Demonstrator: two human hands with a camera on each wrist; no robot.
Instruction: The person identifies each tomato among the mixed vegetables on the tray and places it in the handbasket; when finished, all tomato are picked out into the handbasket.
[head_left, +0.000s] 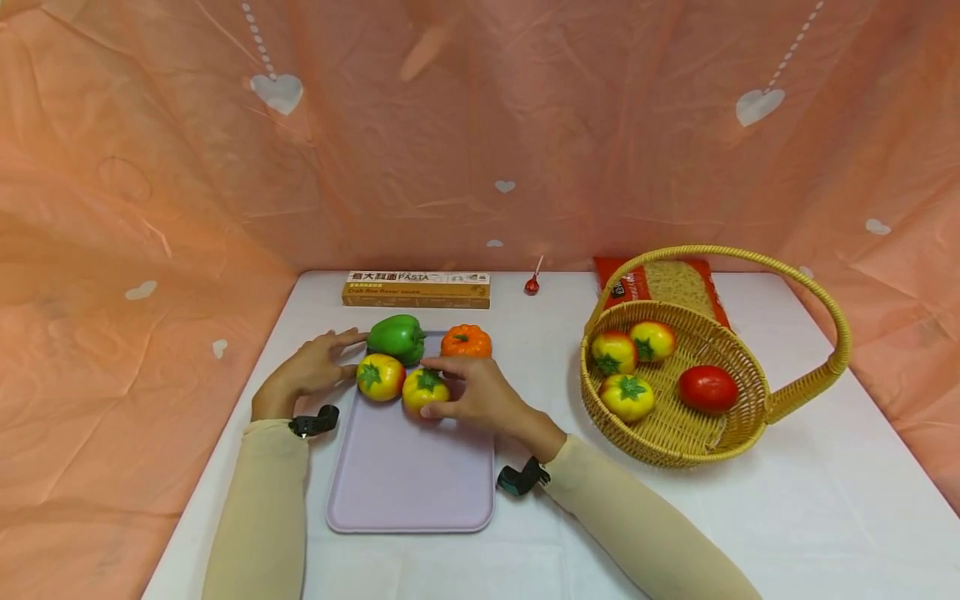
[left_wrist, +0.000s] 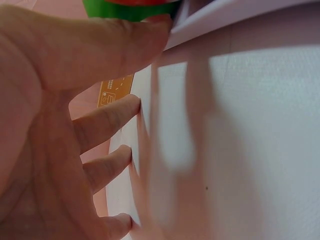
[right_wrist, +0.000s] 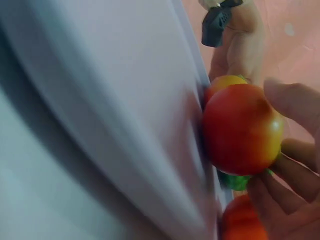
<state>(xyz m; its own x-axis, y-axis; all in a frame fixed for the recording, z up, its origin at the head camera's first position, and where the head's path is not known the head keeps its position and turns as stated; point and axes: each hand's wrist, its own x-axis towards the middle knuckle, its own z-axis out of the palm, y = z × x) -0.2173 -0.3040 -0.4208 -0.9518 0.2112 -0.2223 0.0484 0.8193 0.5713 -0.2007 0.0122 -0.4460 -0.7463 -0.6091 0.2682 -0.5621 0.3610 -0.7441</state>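
Observation:
On the lilac tray [head_left: 411, 483] lie a green bell pepper [head_left: 395, 339], an orange pumpkin [head_left: 467, 342] and two yellow-red fruits with green leafy tops. My right hand [head_left: 480, 393] holds the right-hand fruit [head_left: 422, 392] between thumb and fingers; the right wrist view shows this fruit [right_wrist: 241, 131] close up, low over the tray. My left hand [head_left: 315, 367] is at the tray's far left edge, beside the pepper and the left-hand fruit [head_left: 380, 377]. Its fingers [left_wrist: 107, 122] are spread and grip nothing; whether the thumb touches the fruit I cannot tell.
A wicker basket [head_left: 675, 454] with a tall handle stands at the right, holding several yellow-red fruits and a red tomato-like one [head_left: 708, 389]. Behind it lies a red pasta bag [head_left: 678, 283]. Along the back are a pasta box [head_left: 416, 290] and a red lollipop [head_left: 532, 286].

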